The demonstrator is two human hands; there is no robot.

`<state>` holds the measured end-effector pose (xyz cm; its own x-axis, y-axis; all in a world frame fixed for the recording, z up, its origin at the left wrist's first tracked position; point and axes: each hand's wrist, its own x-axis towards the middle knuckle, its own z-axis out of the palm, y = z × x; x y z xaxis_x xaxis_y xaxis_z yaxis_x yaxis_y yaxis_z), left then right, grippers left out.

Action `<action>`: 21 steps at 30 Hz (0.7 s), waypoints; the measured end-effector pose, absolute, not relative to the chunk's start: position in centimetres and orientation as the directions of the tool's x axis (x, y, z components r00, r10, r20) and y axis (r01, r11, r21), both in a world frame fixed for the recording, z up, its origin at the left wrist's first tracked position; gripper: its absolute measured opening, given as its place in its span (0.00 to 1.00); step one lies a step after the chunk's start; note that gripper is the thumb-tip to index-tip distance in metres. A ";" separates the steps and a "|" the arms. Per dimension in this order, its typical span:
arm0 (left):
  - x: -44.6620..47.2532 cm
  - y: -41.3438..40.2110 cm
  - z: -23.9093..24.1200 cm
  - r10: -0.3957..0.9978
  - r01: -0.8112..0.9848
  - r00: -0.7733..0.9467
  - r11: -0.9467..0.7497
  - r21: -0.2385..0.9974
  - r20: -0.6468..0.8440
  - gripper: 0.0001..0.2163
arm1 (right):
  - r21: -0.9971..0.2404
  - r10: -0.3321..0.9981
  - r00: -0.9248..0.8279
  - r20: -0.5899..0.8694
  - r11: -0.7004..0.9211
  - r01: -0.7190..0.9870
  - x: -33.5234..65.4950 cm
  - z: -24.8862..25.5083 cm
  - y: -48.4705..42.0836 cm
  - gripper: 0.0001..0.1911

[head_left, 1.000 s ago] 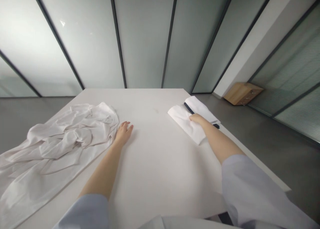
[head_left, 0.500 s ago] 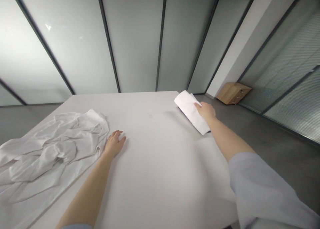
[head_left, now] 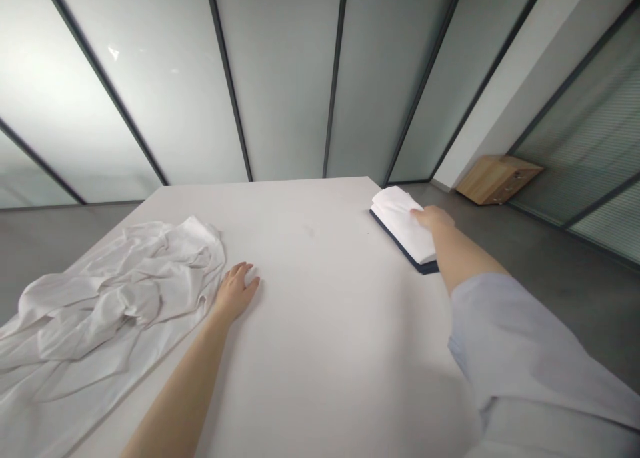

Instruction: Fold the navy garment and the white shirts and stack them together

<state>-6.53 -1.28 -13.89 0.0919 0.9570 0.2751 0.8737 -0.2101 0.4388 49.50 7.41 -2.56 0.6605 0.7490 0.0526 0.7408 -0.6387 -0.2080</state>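
My right hand (head_left: 436,219) grips a folded white cloth (head_left: 403,221) by its right edge, thumb on top and the other fingers mostly hidden. The cloth lies over a dark navy folded piece (head_left: 400,246), whose edge shows along the front; whether the two touch all over I cannot tell. Both are at the right edge of the white table (head_left: 320,298). My left hand (head_left: 237,288) rests on the tabletop with its fingers apart and nothing in it. Just left of it, a crumpled white cloth (head_left: 130,291) spreads over the table's left side.
Frosted glass panels (head_left: 280,78) with dark frames stand behind the table. On the grey floor (head_left: 525,271) at the right, a wooden cabinet (head_left: 493,178) sits by the white pillar and blinds.
My right hand has brought the folded white cloth down onto the navy piece, which now shows more. My left hand stays on the table. The view has turned slightly left.
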 end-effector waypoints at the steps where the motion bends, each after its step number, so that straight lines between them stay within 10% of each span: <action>1: -6.5 -1.4 -13.8 0.958 0.878 0.092 -0.206 0.432 0.270 0.19 | -0.198 0.732 0.682 0.008 -0.667 0.718 49.4 -3.2 7.2 0.29; 10: -6.6 -1.3 -13.7 0.958 0.894 0.116 -0.215 0.392 0.261 0.19 | -0.086 0.796 0.512 0.321 -0.514 0.853 48.3 -4.6 4.7 0.26; 21: -6.4 -1.1 -13.3 0.953 0.899 0.164 -0.250 0.359 0.253 0.19 | 0.035 0.876 0.460 0.146 -0.470 0.882 46.8 -7.0 -1.5 0.39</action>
<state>-6.37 -1.13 -13.31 0.1643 0.9533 0.2533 0.8990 -0.2504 0.3593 46.76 -1.51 -7.02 0.4605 0.8756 0.1460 0.8821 -0.4697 0.0351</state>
